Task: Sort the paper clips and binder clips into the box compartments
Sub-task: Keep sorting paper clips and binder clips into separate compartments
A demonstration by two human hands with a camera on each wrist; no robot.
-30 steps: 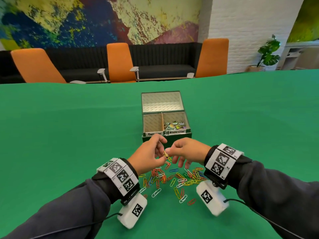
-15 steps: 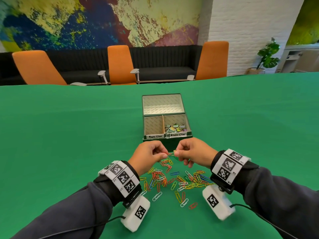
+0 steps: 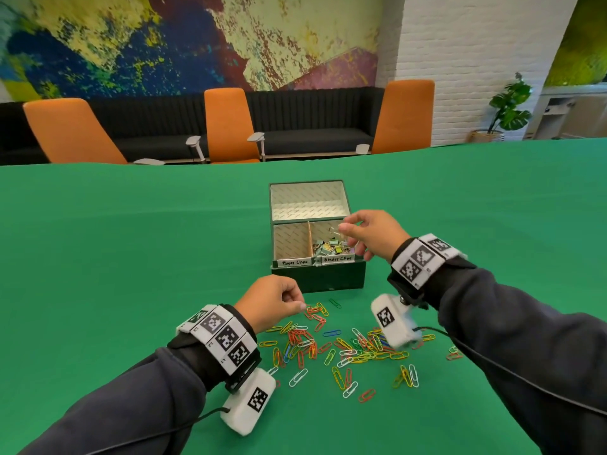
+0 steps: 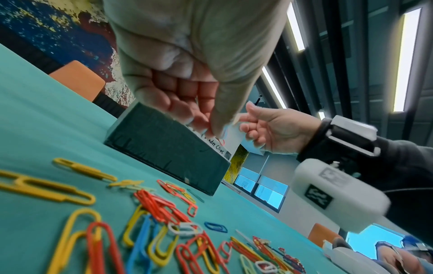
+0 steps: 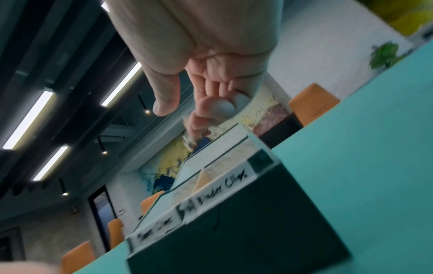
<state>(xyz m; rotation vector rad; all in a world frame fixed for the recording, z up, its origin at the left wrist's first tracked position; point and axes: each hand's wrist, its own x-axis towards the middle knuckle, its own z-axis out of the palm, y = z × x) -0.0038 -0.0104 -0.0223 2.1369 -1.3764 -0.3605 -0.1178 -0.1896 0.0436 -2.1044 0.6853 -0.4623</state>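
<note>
A dark green box (image 3: 318, 279) stands open in the middle of the green table. Its left compartment (image 3: 290, 244), labelled Paper Clips, looks bare. The right one holds a heap of binder clips (image 3: 331, 249). My right hand (image 3: 348, 224) hovers over that right compartment with thumb and fingers (image 5: 196, 124) apart. A small silver binder clip (image 3: 333, 230) shows blurred just below them (image 5: 188, 140). My left hand (image 3: 297, 305) stays low in front of the box. It pinches a red paper clip (image 4: 221, 142) between thumb and fingers. Several coloured paper clips (image 3: 328, 346) lie scattered before me.
The box lid (image 3: 307, 200) lies open behind the compartments. A few stray paper clips (image 3: 455, 354) lie off to the right under my right sleeve. Orange chairs (image 3: 230, 126) and a dark bench stand beyond the table's far edge.
The hands, which met above the pile pulling at one small piece, have parted. My right hand rose forward over the binder clip compartment and its fingers spread. The left stayed low.
</note>
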